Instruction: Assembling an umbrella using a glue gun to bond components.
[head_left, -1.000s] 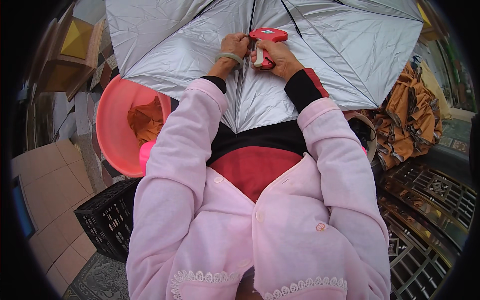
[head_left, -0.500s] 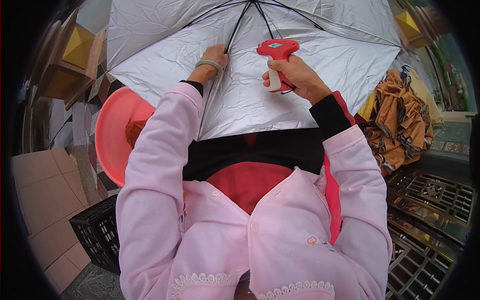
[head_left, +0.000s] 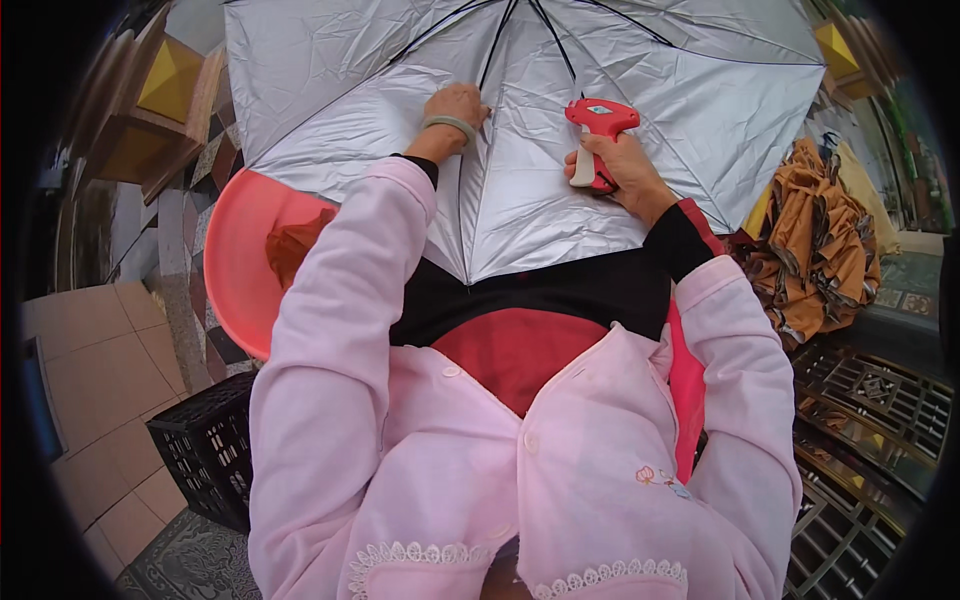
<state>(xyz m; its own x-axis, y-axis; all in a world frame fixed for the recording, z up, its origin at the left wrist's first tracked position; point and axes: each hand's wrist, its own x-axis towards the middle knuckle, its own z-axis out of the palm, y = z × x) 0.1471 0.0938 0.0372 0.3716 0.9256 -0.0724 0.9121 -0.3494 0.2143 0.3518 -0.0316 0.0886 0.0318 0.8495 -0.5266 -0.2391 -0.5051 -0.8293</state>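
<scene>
A silver-lined umbrella [head_left: 560, 225] lies spread open across my lap, its inner side with dark ribs facing up. My left hand [head_left: 458, 108], with a pale bangle at the wrist, is closed at a rib left of the middle; its fingertips are partly hidden against the cloth. In my right hand [head_left: 635, 172] is a red tagging gun [head_left: 603, 115] with a white trigger, held by its grip above the silver cloth. The gun's nose points up and left, close to another rib.
A pink basin [head_left: 232, 265] with brown cloth in it stands at left, above a black plastic crate [head_left: 205, 450]. On the right is a heap of brown folded umbrellas or cloth [head_left: 815, 240]. Dark metal grilles [head_left: 860, 480] lie at lower right.
The umbrella has turned a little, its near corner shifting right. My left hand has moved slightly right along with it. My right hand has carried the tagging gun right and slightly down.
</scene>
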